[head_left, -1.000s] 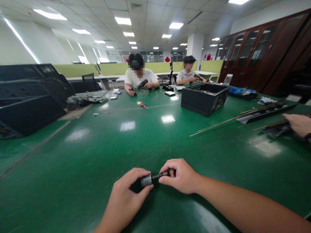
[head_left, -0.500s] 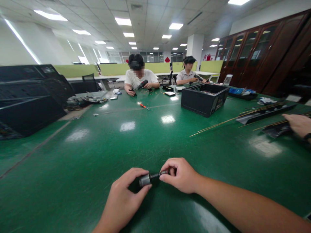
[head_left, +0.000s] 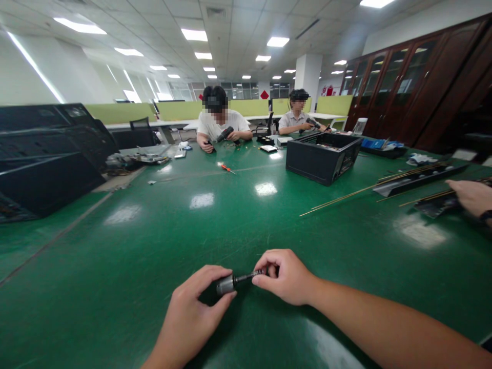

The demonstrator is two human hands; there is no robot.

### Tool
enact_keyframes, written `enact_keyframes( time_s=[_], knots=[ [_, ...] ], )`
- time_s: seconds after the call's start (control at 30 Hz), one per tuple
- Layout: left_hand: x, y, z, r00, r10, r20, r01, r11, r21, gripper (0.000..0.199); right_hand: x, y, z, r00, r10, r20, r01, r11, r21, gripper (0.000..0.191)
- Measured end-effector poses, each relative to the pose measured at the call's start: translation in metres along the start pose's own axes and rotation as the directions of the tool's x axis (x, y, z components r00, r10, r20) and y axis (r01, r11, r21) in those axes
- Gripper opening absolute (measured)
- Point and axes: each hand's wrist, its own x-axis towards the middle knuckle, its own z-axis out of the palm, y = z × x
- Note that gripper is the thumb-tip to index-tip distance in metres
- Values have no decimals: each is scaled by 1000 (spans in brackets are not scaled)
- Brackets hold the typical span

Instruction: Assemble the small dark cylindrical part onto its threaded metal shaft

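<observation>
Between thumb and fingers, my left hand (head_left: 192,307) grips a short grey metal cylinder (head_left: 225,285) by its sides, just above the green tabletop (head_left: 126,266). A thin dark shaft (head_left: 243,277) runs from the cylinder's right end toward my right hand (head_left: 282,277). My right fingertips pinch the far part of this shaft, where a ribbed, shiny piece (head_left: 258,273) shows. The fingers hide part of that end. Whether shaft and cylinder are joined or only slid together, I cannot tell.
An open black metal case (head_left: 311,159) stands ahead on the right. Thin brass-coloured rods (head_left: 338,198) and a co-worker's hand (head_left: 471,197) are at far right. An orange screwdriver (head_left: 226,168) lies ahead. Two people (head_left: 223,123) sit opposite. Large black panels (head_left: 46,159) stand left.
My left hand has shifted slightly left with the cylinder, and a longer stretch of shaft shows between the hands. My right hand has stayed nearly still.
</observation>
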Motion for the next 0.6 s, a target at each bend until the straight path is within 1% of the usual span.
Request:
enact_keyframes(
  time_s=[0.23,0.43,0.6],
  knots=[
    [1,-1,-2,1000,6,-19,-6,1000,7,22,0,1,2,1000,28,-7,-28,999,36,15],
    [2,-1,-3,1000,14,11,-14,1000,5,28,0,1,2,1000,22,-10,-22,999,39,15],
    [3,0,-5,999,32,19,-32,999,2,23,0,2,2,1000,12,-12,-11,999,50,15]
  ],
)
